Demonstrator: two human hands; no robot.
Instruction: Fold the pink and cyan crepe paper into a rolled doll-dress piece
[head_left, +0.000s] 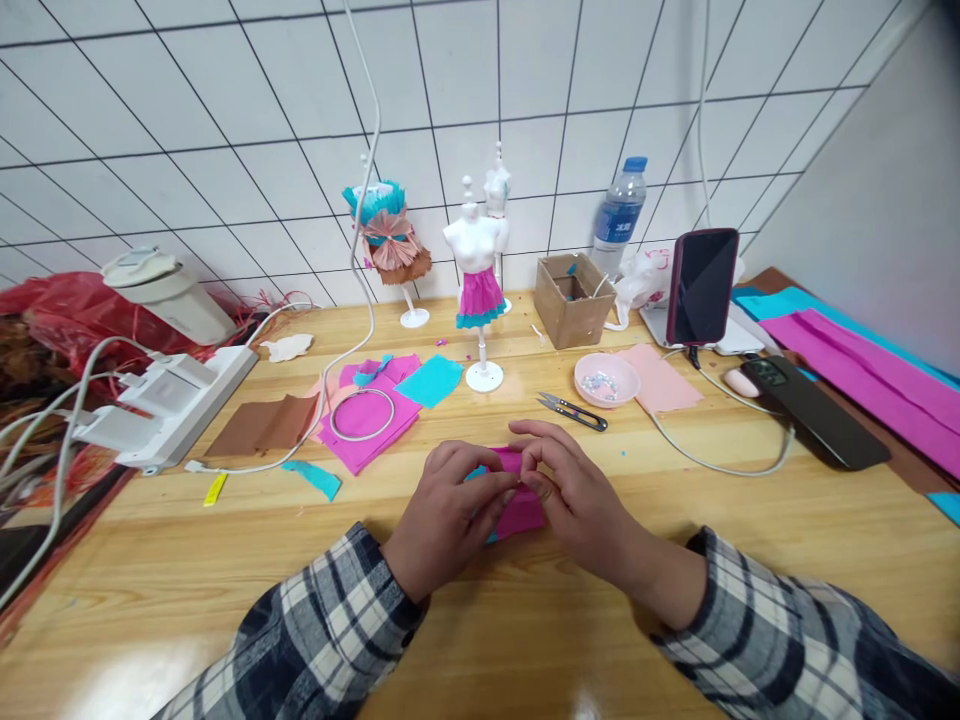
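Cloth (523,516), likely light and limp, suits pinching at nine and three o'clock, where your left hand (459,505) and right hand (581,492) curl nearly closed, hold unclear

The left hand (457,500) and right hand (581,490) meet at the table's (480,650) near middle, a piece of material (523,517) between them; snips (574,410) lie beyond the right hand, just left of a bowl (634,377) with beads (600,385) in it; behind the bowl stands a box (570,310), and behind that a bottle (619,222); one dress form (478,245) stands straight ahead (a second close behind it), another (390,235) to its left; a ring (361,439) lies on sheets (366,457) left of centre, a power strip (169,410) farther left; right, one phone (703,290) stands behind another (817,412).
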